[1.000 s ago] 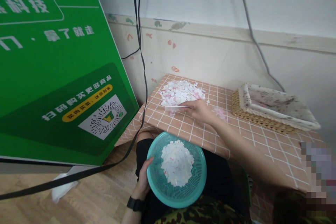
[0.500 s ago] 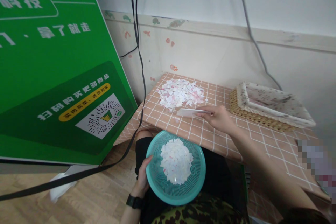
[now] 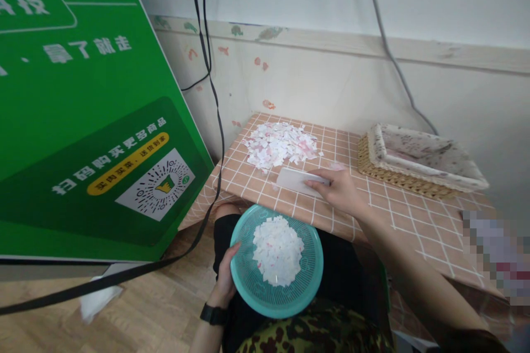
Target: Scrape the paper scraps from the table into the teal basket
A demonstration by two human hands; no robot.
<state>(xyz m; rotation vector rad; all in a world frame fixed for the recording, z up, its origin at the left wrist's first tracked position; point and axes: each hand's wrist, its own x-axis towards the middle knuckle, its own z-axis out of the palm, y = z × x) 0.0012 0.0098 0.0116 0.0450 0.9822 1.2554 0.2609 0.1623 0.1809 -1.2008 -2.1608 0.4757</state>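
Gap between paper pile [image 3: 280, 145] and basket [image 3: 397, 175]

green panel [image 3: 103, 83] at left; grey cable [image 3: 388, 51] behind wicker basket [image 3: 399, 175]

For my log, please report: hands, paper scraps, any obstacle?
Left hand holding teal basket, white scraps inside. Right hand holding white card near scrap pile. Only table edge between card and basket.

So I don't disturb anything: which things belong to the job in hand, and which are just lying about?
In use:
teal basket in left hand
paper scraps inside it
white card in right hand
paper pile

Apparently unrelated:
wicker basket
black cord
green panel
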